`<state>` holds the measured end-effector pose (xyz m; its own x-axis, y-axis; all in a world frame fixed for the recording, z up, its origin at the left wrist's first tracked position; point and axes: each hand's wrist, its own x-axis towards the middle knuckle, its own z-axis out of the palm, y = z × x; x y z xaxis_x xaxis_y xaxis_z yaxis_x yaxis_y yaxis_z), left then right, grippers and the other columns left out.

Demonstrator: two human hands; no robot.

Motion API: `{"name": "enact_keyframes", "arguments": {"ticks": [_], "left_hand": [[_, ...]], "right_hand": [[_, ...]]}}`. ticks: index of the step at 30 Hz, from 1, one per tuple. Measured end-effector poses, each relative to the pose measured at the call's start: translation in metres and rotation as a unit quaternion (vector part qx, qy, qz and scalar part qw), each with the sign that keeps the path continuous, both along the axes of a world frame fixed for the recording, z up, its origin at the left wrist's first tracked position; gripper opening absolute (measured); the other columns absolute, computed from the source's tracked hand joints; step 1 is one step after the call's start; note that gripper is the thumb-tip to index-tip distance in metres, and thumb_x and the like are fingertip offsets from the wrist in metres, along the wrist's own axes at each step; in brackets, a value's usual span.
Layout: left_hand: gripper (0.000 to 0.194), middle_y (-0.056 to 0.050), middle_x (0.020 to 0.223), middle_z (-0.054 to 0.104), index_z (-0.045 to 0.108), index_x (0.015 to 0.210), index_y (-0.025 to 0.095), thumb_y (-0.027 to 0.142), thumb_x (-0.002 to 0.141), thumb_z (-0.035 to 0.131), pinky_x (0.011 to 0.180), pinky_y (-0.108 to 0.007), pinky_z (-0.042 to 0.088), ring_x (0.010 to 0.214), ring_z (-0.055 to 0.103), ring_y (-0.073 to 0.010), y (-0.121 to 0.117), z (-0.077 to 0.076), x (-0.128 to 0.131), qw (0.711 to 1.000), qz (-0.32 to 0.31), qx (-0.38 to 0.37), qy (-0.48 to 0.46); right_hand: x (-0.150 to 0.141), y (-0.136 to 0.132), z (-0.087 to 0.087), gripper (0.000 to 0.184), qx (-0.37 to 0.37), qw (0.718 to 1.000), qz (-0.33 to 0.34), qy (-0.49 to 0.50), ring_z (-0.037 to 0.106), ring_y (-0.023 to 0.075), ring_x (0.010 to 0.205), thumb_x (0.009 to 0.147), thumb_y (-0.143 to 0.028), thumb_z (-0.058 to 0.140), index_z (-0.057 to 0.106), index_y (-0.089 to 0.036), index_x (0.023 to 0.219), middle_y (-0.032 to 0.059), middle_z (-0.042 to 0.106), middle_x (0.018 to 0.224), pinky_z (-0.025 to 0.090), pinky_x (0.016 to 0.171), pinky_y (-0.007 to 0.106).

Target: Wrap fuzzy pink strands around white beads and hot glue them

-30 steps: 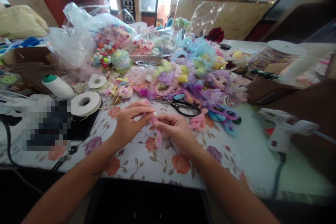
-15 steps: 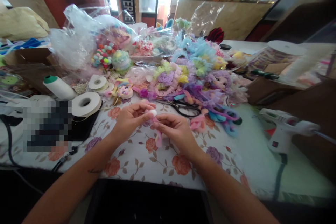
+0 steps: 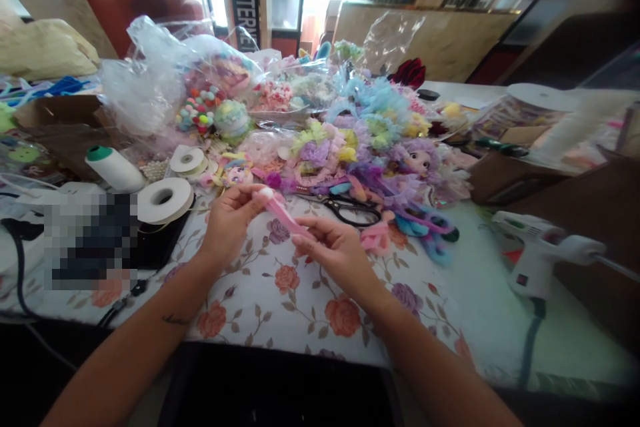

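Note:
A pink fuzzy strip [image 3: 286,215] with a small white ball at its upper end is stretched between my two hands above the floral tablecloth [image 3: 280,287]. My left hand [image 3: 227,220] pinches the upper end with the white ball. My right hand [image 3: 335,250] is closed on the lower end, fingers curled round it. Black-handled scissors [image 3: 345,208] lie just beyond my right hand. A pile of pastel ruffled trims and fuzzy pieces [image 3: 350,147] with a purple-haired doll [image 3: 420,159] lies behind them.
White ribbon spools [image 3: 164,199] and a thread cone [image 3: 114,168] sit at the left beside a dark blurred-out item. A white glue gun [image 3: 543,253] with its cord lies at the right. Plastic bags of pom-poms [image 3: 200,107] stand at the back.
My left hand has moved up and to the left, drawing the pink strip out straight between the hands. My right hand stayed nearly in place.

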<state>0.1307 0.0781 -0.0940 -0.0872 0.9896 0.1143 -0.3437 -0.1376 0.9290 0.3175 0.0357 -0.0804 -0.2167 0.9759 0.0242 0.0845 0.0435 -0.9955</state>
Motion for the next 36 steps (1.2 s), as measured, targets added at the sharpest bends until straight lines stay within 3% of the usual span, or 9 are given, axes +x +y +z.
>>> {"name": "enact_keyframes", "arguments": {"ticks": [6,10,14,19,24,26,29,32,36], "left_hand": [[0.017,0.003,0.079,0.076,0.072,0.073,0.017,0.01,0.065,0.085,0.079,-0.018,0.056,0.08,0.071,-0.0088,0.005,0.034,-0.024,0.982,0.118,-0.021,-0.147],[0.013,0.002,0.083,0.077,0.073,0.08,0.016,0.007,0.074,0.08,0.078,-0.016,0.056,0.082,0.071,-0.0082,-0.01,0.07,-0.034,0.983,0.122,0.049,-0.126],[0.013,0.001,0.082,0.077,0.074,0.081,0.016,0.004,0.077,0.075,0.079,-0.018,0.057,0.083,0.071,-0.0094,-0.007,0.092,-0.03,0.979,0.127,0.133,-0.09],[0.013,-0.001,0.084,0.077,0.076,0.082,0.019,0.015,0.072,0.082,0.073,-0.022,0.056,0.078,0.07,-0.0112,0.015,0.07,0.002,0.997,-0.002,0.07,-0.02],[0.015,-0.002,0.081,0.076,0.077,0.083,0.018,0.024,0.071,0.084,0.066,-0.02,0.056,0.072,0.069,-0.0109,0.016,0.042,0.029,0.993,-0.115,-0.003,0.004],[0.014,-0.002,0.083,0.077,0.076,0.084,0.017,0.02,0.072,0.083,0.066,-0.02,0.057,0.072,0.07,-0.0108,0.018,0.042,0.025,0.992,-0.124,-0.011,-0.037],[0.008,-0.002,0.082,0.078,0.074,0.083,0.014,0.008,0.079,0.075,0.069,-0.017,0.058,0.074,0.071,-0.0096,0.026,0.051,0.005,0.991,-0.068,-0.021,-0.11],[0.022,-0.001,0.078,0.078,0.07,0.081,0.012,0.0,0.092,0.056,0.072,-0.015,0.057,0.074,0.07,-0.0064,0.039,0.064,-0.023,0.979,0.058,-0.026,-0.193],[0.027,0.001,0.066,0.075,0.064,0.081,0.01,-0.001,0.097,0.045,0.072,-0.017,0.058,0.07,0.07,-0.0056,0.049,0.076,-0.051,0.948,0.171,-0.039,-0.266]], "right_hand": [[0.039,0.01,0.026,0.032,0.087,0.987,-0.011,-0.135,0.05,0.0108,0.046,0.084,-0.046,0.068,0.078,-0.018,0.098,-0.0014,0.059,0.055,0.039,0.045,0.023],[0.08,0.017,0.038,0.029,0.159,0.96,-0.098,-0.208,0.055,0.0138,0.049,0.08,-0.047,0.073,0.079,-0.02,0.089,0.0007,0.065,0.058,0.042,0.046,0.025],[0.106,0.021,0.047,0.024,0.23,0.924,-0.127,-0.28,0.068,0.0217,0.075,0.077,-0.044,0.077,0.079,-0.021,0.085,0.0055,0.075,0.081,0.051,0.064,0.029],[0.088,0.033,0.054,0.028,0.211,0.942,-0.15,-0.215,0.071,0.0241,0.082,0.082,-0.042,0.072,0.077,-0.018,0.094,0.0084,0.077,0.088,0.056,0.072,0.033],[0.033,0.041,0.028,0.063,0.17,0.978,0.051,-0.112,0.064,0.0262,0.113,0.085,-0.04,0.07,0.051,-0.021,0.142,0.0116,0.067,0.126,0.054,0.09,0.038],[0.016,0.038,0.016,0.065,0.145,0.975,0.114,-0.121,0.066,0.0256,0.103,0.083,-0.037,0.072,0.049,-0.024,0.143,0.0091,0.069,0.117,0.055,0.084,0.036],[0.009,0.031,0.008,0.031,0.11,0.968,0.155,-0.165,0.061,0.0177,0.062,0.093,-0.034,0.056,0.067,-0.024,0.12,0.0016,0.066,0.075,0.047,0.054,0.028],[0.029,0.034,0.012,0.029,0.127,0.971,0.032,-0.2,0.047,0.0132,0.047,0.092,-0.031,0.048,0.073,-0.019,0.1,-0.0005,0.056,0.06,0.033,0.043,0.025],[0.076,0.046,0.026,0.032,0.153,0.936,-0.164,-0.272,0.049,0.0146,0.045,0.081,-0.023,0.048,0.073,-0.015,0.099,-0.0015,0.054,0.053,0.035,0.045,0.025]]}}
